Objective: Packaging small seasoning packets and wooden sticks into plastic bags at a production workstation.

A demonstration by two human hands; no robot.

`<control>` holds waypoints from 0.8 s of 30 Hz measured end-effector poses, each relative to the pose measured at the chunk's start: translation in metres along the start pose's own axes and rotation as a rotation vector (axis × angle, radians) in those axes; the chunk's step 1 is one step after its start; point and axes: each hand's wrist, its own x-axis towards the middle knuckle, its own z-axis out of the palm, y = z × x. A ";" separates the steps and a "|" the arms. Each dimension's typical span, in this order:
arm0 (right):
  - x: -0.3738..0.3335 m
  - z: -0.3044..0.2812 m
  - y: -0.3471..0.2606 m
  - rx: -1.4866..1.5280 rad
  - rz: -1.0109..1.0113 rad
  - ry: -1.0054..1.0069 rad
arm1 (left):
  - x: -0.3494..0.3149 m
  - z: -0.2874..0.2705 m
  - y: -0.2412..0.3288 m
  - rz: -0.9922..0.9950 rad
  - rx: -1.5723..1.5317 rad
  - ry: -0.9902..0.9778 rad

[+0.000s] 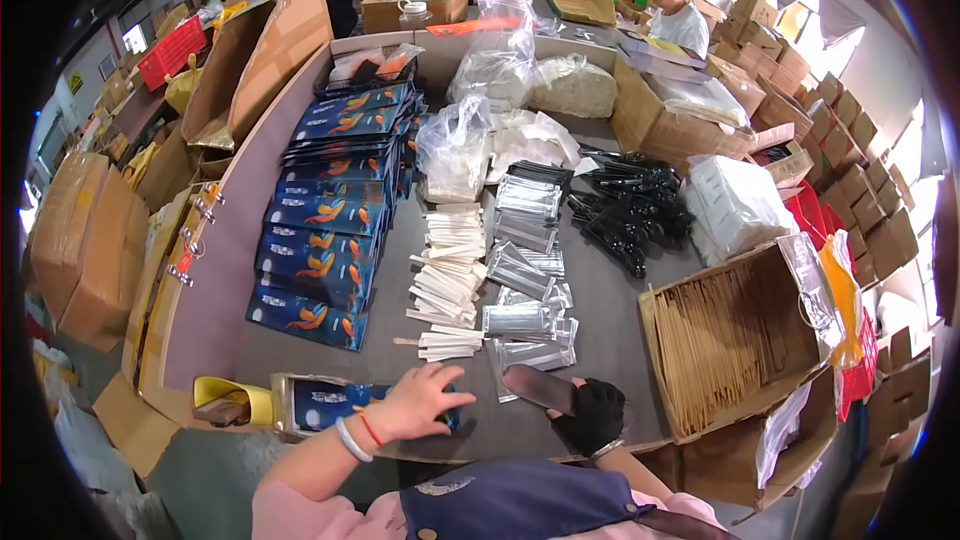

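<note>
My left hand (420,402), bare with a white bangle and a red cord at the wrist, hovers over the table's front edge with its fingers apart and nothing seen in them. Just under and beside it lies a blue printed pouch (330,408) with an orange pattern, partly hidden by the hand. My right hand (592,418), in a black fingerless glove, is closed around a long, dark, flat object with a rounded end (535,388); its exact kind cannot be made out. Beyond that object lie silver flat packets (522,320) and white paper-wrapped sticks (450,285).
Stacks of blue pouches (310,260) stand at the left. Black plastic utensils (630,200) are heaped right of centre. A carton of thin brown sticks (730,345) stands at the right. A yellow holder (232,402) sits on the front left edge. Other people work beyond.
</note>
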 end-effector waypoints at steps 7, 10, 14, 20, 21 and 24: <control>0.004 -0.007 0.016 0.048 -0.017 -0.057 | -0.005 0.026 0.021 -0.132 0.176 -0.020; 0.002 -0.016 0.020 0.022 -0.020 -0.173 | -0.007 0.033 0.020 -0.223 0.155 0.069; 0.009 -0.021 0.021 0.017 -0.005 -0.357 | -0.009 0.035 0.014 -0.226 0.124 0.005; 0.004 -0.026 0.012 0.082 -0.120 -0.213 | -0.014 0.038 0.019 -0.244 0.113 -0.031; 0.005 -0.025 0.012 0.083 -0.119 -0.214 | -0.014 0.038 0.019 -0.244 0.112 -0.033; 0.010 -0.021 0.009 0.086 -0.161 -0.271 | -0.016 0.036 0.025 -0.202 0.075 0.070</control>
